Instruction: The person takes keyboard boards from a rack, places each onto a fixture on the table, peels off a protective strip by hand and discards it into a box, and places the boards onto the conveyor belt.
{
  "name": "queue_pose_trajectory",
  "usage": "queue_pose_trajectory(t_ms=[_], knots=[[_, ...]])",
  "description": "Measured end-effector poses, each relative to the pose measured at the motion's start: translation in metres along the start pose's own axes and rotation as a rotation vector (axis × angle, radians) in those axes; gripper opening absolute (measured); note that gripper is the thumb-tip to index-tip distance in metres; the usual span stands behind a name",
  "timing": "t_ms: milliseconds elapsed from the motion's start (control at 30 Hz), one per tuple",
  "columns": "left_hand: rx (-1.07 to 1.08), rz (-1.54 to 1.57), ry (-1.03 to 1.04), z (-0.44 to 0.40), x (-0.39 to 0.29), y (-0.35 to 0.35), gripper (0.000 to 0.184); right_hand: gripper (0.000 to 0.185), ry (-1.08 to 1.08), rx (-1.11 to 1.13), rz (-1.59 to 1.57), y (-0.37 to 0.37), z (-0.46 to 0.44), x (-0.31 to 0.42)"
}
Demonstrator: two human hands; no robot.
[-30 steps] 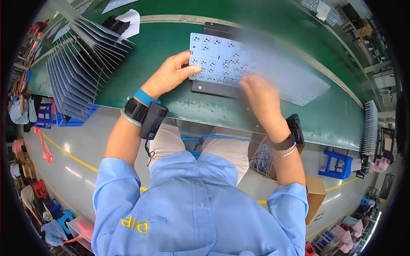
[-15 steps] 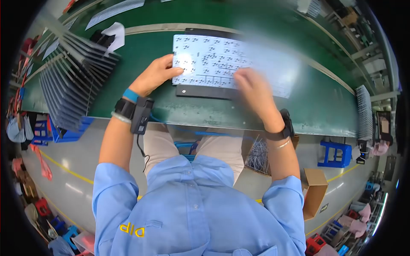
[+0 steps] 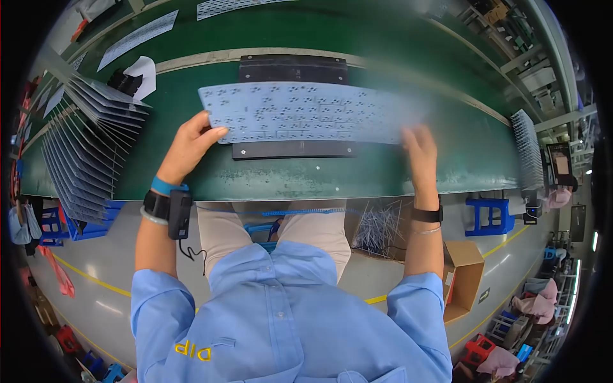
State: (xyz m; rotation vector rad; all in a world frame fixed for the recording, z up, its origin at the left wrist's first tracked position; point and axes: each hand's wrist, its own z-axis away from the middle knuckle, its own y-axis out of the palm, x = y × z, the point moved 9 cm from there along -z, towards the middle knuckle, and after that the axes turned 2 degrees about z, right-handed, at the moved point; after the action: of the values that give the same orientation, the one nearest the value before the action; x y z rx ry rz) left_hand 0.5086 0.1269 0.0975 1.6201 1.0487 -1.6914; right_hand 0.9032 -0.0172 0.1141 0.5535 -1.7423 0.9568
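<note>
A long white keyboard circuit board [image 3: 300,112] with rows of small black marks is held between my two hands over a black fixture block [image 3: 294,70]. My left hand [image 3: 191,143] pinches its left end, thumb on top near the lower corner. At the right end, my right hand [image 3: 419,143] closes on the board's edge; the board is blurred there. The board looks tilted, and its middle hides most of the fixture. Whether it touches the fixture I cannot tell.
A rack of upright boards [image 3: 89,147] stands at the left of the green bench [image 3: 274,182], and another stack [image 3: 527,150] at the right. More boards [image 3: 139,39] lie on the far strip. Below are a box of thin offcuts [image 3: 378,230] and a blue stool [image 3: 490,216].
My right hand has moved right to the board's far end and now grips it. The board and my left hand have shifted left relative to the fixture, uncovering more of its upper part.
</note>
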Motion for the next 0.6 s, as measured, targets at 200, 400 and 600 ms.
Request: queue_pose_trajectory(t_ms=[200,400,600], knots=[[-0.107,-0.119,-0.004,0.012,0.001,-0.014,0.022,0.015,-0.037,0.097,-0.009,0.009,0.007,0.011],[-0.029,-0.024,-0.055,-0.014,0.007,-0.007,0.025,0.021,-0.017,0.186,0.173,0.024,-0.028,-0.001],[0.052,-0.202,-0.219,-0.029,0.021,-0.013,0.027,0.016,0.039,0.35,0.227,0.034,-0.032,-0.003]])
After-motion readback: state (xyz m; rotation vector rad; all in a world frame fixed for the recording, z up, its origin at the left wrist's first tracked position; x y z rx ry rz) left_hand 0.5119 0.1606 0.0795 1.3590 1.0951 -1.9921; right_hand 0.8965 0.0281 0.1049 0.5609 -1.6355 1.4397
